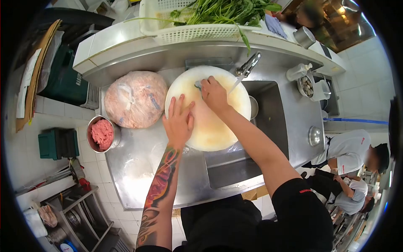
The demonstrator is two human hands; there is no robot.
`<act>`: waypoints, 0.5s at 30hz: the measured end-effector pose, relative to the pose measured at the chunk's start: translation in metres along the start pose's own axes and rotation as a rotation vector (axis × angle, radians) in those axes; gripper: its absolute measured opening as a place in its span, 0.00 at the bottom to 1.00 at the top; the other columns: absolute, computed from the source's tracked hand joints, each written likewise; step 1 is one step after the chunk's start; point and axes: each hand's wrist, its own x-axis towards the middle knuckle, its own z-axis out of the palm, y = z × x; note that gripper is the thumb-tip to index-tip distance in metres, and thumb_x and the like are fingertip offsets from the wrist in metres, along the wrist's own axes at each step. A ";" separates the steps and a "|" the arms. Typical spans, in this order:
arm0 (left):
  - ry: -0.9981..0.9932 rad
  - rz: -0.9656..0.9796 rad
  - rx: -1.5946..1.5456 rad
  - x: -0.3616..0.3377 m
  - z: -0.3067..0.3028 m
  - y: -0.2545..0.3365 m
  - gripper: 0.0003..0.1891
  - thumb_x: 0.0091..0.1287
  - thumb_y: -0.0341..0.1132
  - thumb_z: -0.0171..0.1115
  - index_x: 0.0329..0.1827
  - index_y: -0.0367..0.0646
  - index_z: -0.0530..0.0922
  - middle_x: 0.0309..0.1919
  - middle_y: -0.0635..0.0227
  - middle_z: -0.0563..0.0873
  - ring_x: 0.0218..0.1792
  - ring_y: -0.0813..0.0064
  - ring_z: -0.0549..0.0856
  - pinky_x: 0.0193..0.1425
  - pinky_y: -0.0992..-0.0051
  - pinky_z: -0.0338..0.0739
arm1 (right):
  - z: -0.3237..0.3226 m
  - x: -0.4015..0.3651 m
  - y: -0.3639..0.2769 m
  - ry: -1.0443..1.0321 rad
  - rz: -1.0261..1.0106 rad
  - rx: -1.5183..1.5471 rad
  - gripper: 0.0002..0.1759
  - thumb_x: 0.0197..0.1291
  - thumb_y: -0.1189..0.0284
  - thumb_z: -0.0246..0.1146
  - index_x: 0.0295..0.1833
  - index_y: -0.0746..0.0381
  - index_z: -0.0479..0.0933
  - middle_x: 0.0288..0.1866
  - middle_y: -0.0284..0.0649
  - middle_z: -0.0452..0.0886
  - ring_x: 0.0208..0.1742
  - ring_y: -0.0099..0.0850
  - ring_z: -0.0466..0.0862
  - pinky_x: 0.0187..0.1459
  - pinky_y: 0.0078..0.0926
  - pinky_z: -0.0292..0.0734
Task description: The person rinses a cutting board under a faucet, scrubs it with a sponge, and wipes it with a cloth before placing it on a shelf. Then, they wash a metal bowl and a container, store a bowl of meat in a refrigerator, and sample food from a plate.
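Note:
A large round white cutting board (210, 130), stained yellowish, lies across the steel counter and the left part of the sink. My left hand (179, 122) rests on its left side, fingers spread, holding nothing. On the upper part of the board, my right hand (214, 93) is closed around a small grey-blue scouring pad (198, 84), mostly hidden under the fingers. Beside that hand, water runs from the metal faucet (249, 63) onto the board's right side. Left of the board sits a big clear plastic bag of pale pink meat (135, 99).
A metal pot of ground meat (102, 133) stands at the counter's left edge. The sink basin (273, 122) opens to the right, partly under the board. Above is a white basket (201, 33) of leafy greens. Several people in work clothes are at the right.

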 end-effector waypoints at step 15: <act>-0.014 -0.056 -0.047 0.000 0.008 -0.006 0.21 0.65 0.33 0.58 0.63 0.54 0.79 0.76 0.76 0.70 0.79 0.67 0.64 0.65 0.47 0.66 | 0.009 0.000 -0.016 -0.021 -0.049 0.100 0.04 0.59 0.75 0.60 0.40 0.59 0.76 0.41 0.44 0.76 0.40 0.44 0.83 0.36 0.44 0.81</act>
